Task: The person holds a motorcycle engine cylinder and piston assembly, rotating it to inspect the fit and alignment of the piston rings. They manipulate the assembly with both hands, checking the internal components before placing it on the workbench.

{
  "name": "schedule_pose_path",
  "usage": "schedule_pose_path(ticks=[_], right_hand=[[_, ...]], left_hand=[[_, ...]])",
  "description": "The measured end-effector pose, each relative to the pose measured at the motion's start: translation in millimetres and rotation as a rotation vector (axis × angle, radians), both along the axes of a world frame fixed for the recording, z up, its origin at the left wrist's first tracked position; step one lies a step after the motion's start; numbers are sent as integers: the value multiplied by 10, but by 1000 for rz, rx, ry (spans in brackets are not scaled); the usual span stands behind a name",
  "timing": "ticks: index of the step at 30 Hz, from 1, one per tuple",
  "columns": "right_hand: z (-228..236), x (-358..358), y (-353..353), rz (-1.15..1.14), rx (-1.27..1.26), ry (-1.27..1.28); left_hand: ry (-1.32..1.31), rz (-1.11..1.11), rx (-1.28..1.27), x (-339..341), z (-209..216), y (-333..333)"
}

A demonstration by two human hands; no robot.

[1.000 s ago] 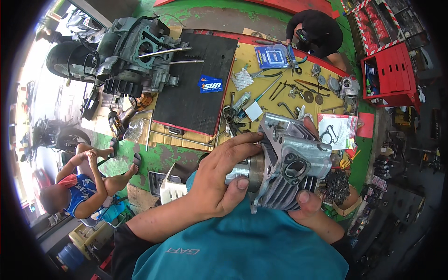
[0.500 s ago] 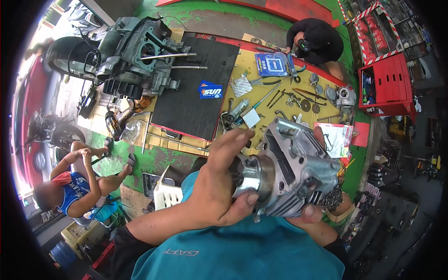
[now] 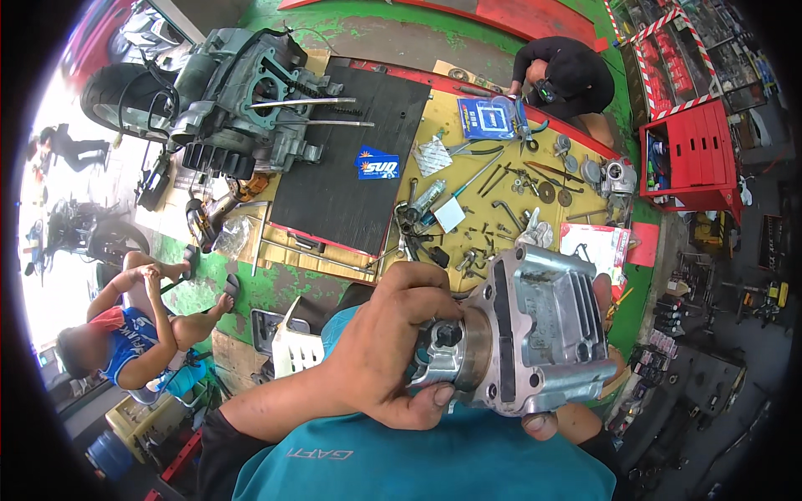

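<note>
In the head view, the cylinder (image 3: pixel 560 317) is in the person's two hands, held up in front of the chest, near side of the bench (image 3: pixel 455 238). Over the last second it has rolled: its fins and round port faced up, and now a deep, open-topped pocket does.

The left hand (image 3: pixel 376 355), whose fingers lifted away half a second ago, is curled around the piston (image 3: pixel 439 359) again, thumb along its lower side. The right hand (image 3: pixel 545 424), mostly hidden, grips the cylinder from beneath, thumb on the near edge, a finger at the far side.

The piston sticks out of the liner (image 3: pixel 479 346), its dark side feature turned up. The roll seems to give a look at another side of both parts; judging by the exposed piston, it is not fully inside. The engine (image 3: pixel 225 100) stands well apart, to the left.
</note>
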State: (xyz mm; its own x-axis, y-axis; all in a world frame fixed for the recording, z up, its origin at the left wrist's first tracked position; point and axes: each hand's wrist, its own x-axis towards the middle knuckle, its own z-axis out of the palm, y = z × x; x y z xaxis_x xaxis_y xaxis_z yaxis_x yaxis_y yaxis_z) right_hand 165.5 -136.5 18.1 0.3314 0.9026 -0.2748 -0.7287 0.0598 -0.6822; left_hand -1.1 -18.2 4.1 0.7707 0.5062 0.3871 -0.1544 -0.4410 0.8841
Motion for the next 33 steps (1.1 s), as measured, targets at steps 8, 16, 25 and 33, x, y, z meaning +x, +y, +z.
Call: schedule_pose_path(ticks=[8,16,25,33], right_hand=[[-51,-5,0,13,16,40],[6,-10,39,23,2,56],[-46,24,27,59,6,93],[-41,11,32,81,-1,128]], left_hand=[[-31,-14,-23,39,19,10],[-46,-27,-41,40,18,33],[-55,-3,-43,61,-32,7],[-32,-20,-8,33,10,17]])
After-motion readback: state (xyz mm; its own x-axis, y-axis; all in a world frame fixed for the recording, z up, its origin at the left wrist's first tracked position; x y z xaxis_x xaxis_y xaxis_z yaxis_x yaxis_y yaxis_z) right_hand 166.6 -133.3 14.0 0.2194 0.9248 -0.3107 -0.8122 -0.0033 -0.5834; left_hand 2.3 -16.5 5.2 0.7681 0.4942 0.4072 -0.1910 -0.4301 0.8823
